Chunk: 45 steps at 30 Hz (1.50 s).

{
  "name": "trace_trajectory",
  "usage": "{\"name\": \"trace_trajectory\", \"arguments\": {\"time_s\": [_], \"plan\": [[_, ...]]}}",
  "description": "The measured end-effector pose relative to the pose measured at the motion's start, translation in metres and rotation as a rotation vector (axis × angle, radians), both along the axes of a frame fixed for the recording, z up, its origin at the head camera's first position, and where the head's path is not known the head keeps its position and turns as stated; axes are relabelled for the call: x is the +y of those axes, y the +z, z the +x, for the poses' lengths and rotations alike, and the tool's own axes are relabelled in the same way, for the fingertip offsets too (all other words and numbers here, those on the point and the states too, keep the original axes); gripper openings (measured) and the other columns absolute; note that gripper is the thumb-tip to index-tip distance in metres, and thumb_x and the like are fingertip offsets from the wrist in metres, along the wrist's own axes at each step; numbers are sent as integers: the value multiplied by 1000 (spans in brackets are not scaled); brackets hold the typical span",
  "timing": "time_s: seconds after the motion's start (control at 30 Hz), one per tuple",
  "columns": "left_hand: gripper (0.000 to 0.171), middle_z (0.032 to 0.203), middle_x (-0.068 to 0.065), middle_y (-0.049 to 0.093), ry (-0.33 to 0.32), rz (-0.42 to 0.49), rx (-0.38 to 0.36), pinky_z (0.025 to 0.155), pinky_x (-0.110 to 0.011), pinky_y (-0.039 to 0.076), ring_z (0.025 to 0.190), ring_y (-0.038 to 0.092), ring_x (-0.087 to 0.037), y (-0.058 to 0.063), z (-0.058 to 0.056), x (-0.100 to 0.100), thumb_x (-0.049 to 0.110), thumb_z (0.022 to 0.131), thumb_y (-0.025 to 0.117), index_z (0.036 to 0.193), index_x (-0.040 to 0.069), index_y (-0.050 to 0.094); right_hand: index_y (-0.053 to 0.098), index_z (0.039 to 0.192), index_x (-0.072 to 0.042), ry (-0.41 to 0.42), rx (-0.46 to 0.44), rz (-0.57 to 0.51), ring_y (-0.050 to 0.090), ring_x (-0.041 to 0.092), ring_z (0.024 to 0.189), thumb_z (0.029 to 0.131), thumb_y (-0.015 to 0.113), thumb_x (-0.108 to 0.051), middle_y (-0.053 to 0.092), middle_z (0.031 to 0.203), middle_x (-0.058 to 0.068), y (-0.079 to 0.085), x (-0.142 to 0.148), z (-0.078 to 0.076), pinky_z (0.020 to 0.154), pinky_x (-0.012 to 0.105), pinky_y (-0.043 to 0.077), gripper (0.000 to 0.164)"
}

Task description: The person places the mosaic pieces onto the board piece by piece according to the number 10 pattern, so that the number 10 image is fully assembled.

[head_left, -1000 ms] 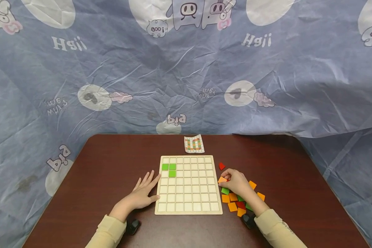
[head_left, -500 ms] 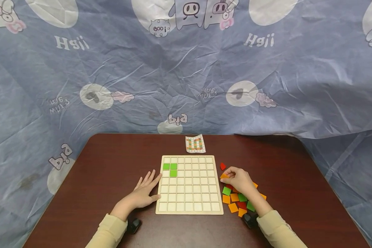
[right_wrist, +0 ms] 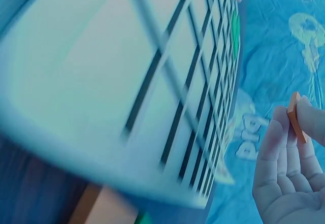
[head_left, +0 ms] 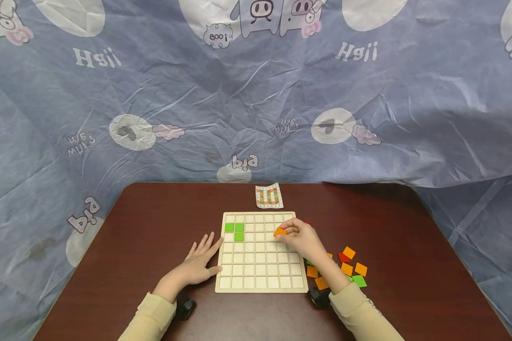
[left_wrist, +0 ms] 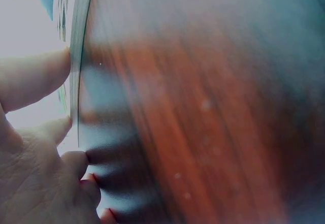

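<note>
In front of you stands a dark reddish-brown table (head_left: 379,213) with rounded far corners and a polished top; a soft patch of light gleams along its near edge. Behind the table, a wrinkled grey-blue cloth (head_left: 222,104) hangs like a wall, and it drops past the table on both its left and right sides. Above the table's far edge you can see printed pig figures (head_left: 261,9), a speech bubble (head_left: 218,36), pale ovals and pink clouds. Behind the table's far right corner the cloth sags into deeper shadow. From your left wrist, the table shows streaky reddish reflections; from your right, the cloth beyond the table looks strongly blue
</note>
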<state>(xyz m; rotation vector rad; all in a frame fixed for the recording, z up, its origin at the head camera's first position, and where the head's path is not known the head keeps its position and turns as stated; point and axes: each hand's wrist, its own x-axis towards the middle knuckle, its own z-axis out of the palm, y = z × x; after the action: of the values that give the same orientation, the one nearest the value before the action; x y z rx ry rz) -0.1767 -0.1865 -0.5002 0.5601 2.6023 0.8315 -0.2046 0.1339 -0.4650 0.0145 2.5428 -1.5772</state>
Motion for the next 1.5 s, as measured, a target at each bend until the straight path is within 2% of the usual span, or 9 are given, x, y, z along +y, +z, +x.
{"name": "trace_trajectory", "arguments": {"time_s": [0.23,0.5,0.9,1.07,1.5], "plan": [[77,164,-23,3,-2,-19,-6,119,-64,-4,152,-2,-42,-1,-1,0,38,98,58,158,9,20,69,97,-11,32,24,-26,63,13,79,83,79,-14,71,92,4,2,-33,-4,69,27,50,17],[77,164,-24,5,-6,-39,4,119,-65,-1,152,0,-43,1,-2,1,39,98,58,158,9,21,70,94,-11,89,38,-31,64,11,77,85,78,-13,73,89,2,-6,-59,-7,69,26,51,13],[76,165,-20,4,18,-53,-14,120,-63,-2,153,-2,-39,0,-3,3,29,97,62,159,12,20,70,97,-10,166,62,87,66,11,77,86,77,-18,74,90,3,-14,-84,-10,69,26,52,14],[77,165,-20,4,22,-56,-16,120,-63,-2,153,-1,-39,1,-2,4,28,97,62,159,12,20,71,96,-10,204,73,131,64,11,72,87,75,-15,73,87,3,-16,-91,-10,65,25,51,11],[76,164,-21,6,16,-53,-1,120,-64,0,153,0,-40,-1,-4,1,27,96,63,158,12,22,75,87,-8,269,175,285,55,8,69,84,76,-7,66,79,1,-16,-102,-11,62,21,47,3]]}}
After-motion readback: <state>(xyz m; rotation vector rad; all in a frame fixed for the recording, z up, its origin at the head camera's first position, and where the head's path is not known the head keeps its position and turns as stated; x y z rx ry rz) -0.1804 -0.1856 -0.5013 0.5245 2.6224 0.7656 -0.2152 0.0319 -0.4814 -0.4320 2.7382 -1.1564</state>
